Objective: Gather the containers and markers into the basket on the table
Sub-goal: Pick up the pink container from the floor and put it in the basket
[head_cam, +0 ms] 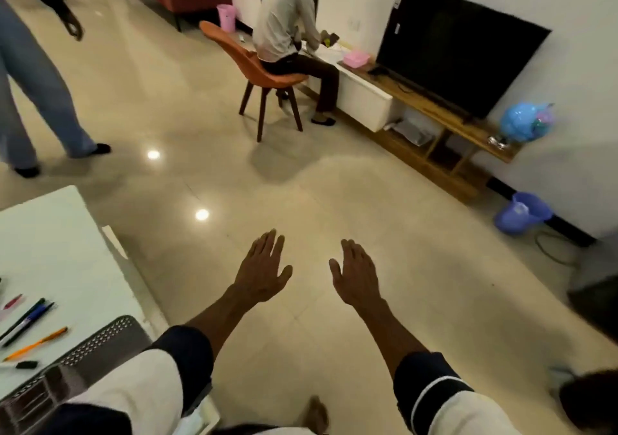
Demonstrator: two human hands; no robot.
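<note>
Along the lower left edge of the frame, a grey perforated basket [100,344] is sitting on the white table [50,234], partly hidden behind the person's left sleeve. Just beyond it, toward the left edge, markers are lying loose on the tabletop: an orange marker [38,342], a blue marker [28,322] beside a dark one, a small black cap [26,364], and a pink item [13,300] too blurred to identify. No containers are showing in this view. At lower centre, the left hand [262,269] and right hand [356,275] are stretching out palm-down over bare floor, fingers spread wide and holding nothing, both well apart from the table. The risk, as I judge it, is that the head is facing away from the work: reaching back blind could be knocking markers off the table edge or nudging the basket. Farther off, at upper centre, a seated person [287,33] is working at a low TV console [418,106]; another person's legs [36,93] are standing at upper left, a possible obstruction if anyone is moving.
</note>
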